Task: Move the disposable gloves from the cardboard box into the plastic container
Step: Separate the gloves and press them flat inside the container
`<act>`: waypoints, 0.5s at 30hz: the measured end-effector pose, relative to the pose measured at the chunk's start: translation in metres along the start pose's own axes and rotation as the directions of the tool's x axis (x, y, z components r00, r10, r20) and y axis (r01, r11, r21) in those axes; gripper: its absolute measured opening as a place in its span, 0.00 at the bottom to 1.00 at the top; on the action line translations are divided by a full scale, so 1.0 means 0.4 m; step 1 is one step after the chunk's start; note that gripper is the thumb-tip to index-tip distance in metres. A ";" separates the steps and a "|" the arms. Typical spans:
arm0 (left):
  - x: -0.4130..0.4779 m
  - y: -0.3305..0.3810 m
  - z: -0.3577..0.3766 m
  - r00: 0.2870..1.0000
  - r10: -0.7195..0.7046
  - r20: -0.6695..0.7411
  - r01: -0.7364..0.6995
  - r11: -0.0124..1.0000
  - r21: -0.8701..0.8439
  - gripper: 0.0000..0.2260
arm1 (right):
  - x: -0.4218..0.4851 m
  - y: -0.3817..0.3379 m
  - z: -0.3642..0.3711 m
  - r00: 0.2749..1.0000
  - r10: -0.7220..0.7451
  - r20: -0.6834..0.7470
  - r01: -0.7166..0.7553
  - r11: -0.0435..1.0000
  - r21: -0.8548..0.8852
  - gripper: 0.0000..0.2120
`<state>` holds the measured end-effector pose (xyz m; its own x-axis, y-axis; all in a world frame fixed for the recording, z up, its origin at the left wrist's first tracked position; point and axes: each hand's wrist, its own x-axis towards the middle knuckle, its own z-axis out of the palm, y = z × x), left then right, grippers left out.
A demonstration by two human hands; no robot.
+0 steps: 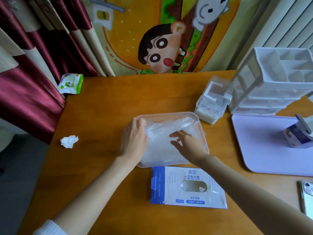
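A clear plastic container point(171, 114) sits mid-table with a stack of thin transparent disposable gloves point(162, 134) lying in it. My left hand point(133, 141) rests on the container's left side, its fingers curled over the left edge of the gloves. My right hand point(188, 143) hovers over or touches the right part of the stack with fingers spread and relaxed. The white and blue cardboard glove box point(186, 187) lies flat just in front of the container, with a little clear plastic showing in its oval opening.
A crumpled tissue point(69, 141) lies at the left, a wet-wipe pack point(71, 83) at the far left corner. Clear boxes point(213, 100) and white drawers point(277, 82) stand at the right, before a lilac tray point(264, 150) holding a carton point(299, 136). A phone point(306, 197) lies at the right edge.
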<state>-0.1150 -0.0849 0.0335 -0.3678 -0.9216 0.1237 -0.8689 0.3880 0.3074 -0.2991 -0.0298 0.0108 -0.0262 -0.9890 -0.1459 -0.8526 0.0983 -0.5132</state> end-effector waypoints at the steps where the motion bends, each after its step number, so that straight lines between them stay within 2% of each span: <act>1: 0.007 0.010 0.003 0.997 0.081 0.020 -0.080 0.996 -0.048 0.09 | 0.011 0.005 0.004 1.000 -0.008 0.028 0.009 0.999 -0.033 0.15; 2: 0.016 0.021 0.010 0.984 0.165 0.071 -0.161 0.985 -0.060 0.10 | 0.022 0.008 0.010 0.998 -0.013 0.066 0.017 0.998 -0.056 0.15; 4: 0.032 0.036 0.040 0.924 0.265 0.275 -0.271 0.962 -0.017 0.15 | 0.048 0.013 0.024 0.991 -0.011 0.135 0.023 0.996 -0.091 0.16; 5: 0.040 0.039 0.060 0.878 0.263 0.399 -0.302 0.953 0.037 0.17 | 0.059 0.017 0.030 0.988 -0.007 0.155 0.025 0.993 -0.115 0.16; 7: 0.052 0.039 0.100 0.799 0.171 0.576 -0.314 0.936 0.158 0.21 | 0.077 0.025 0.043 0.982 -0.008 0.188 0.042 0.983 -0.179 0.19; 10: 0.062 0.031 0.148 0.752 0.056 0.657 -0.298 0.917 0.264 0.26 | 0.094 0.047 0.060 0.970 -0.012 0.244 0.081 0.959 -0.272 0.25; 15: 0.067 0.016 0.192 0.739 0.005 0.674 -0.311 0.889 0.335 0.32 | 0.115 0.099 0.057 0.959 0.025 0.281 0.110 0.886 -0.451 0.36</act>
<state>-0.1558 -0.1068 -0.0339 -0.4992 -0.6756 -0.5426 -0.7693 0.6337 -0.0813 -0.3223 -0.0690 -0.0356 0.1009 -0.9150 -0.3906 -0.9934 -0.0714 -0.0894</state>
